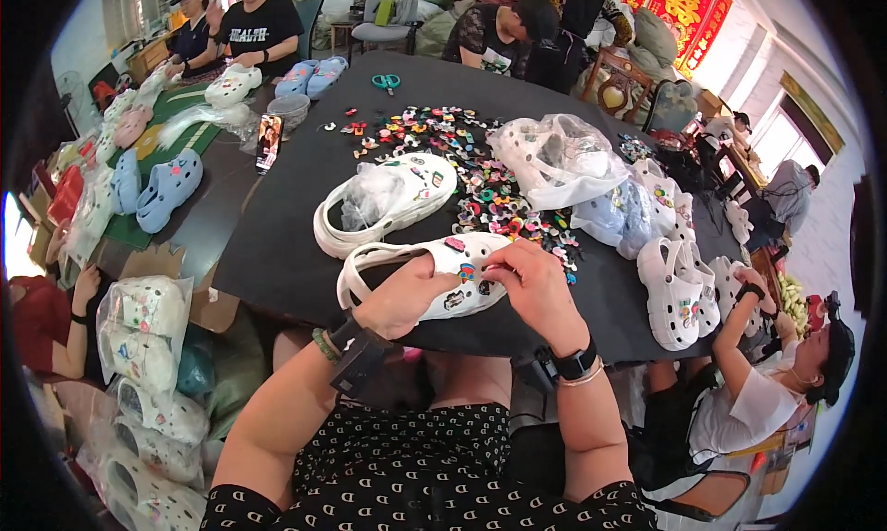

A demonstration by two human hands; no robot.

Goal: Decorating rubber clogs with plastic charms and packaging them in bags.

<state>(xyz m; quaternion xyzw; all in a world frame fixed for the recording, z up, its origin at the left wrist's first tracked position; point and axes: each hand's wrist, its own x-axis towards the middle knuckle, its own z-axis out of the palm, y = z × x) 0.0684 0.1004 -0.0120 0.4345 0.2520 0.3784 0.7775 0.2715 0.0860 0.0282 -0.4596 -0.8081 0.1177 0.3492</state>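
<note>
A white clog point(476, 302) lies on the black tabletop right in front of me, with several coloured charms on its upper. My left hand point(403, 295) is closed on the clog's side, its thumb beside a blue and orange charm point(466, 272). Over the toe end, my right hand point(540, 286) has its fingertips pinched together; whatever is between them is too small to make out. Just beyond sits a second white clog point(420, 175), also bearing charms, with clear plastic in its opening. A spread of loose coloured charms point(499, 194) lies behind and to the right.
White clogs in a clear bag point(559, 157) stand to the right of the charms, and more decorated white clogs point(670, 295) line the right edge. Teal scissors point(386, 83) lie at the back. Left are a phone point(268, 143) and blue clogs point(169, 191). Other people sit around.
</note>
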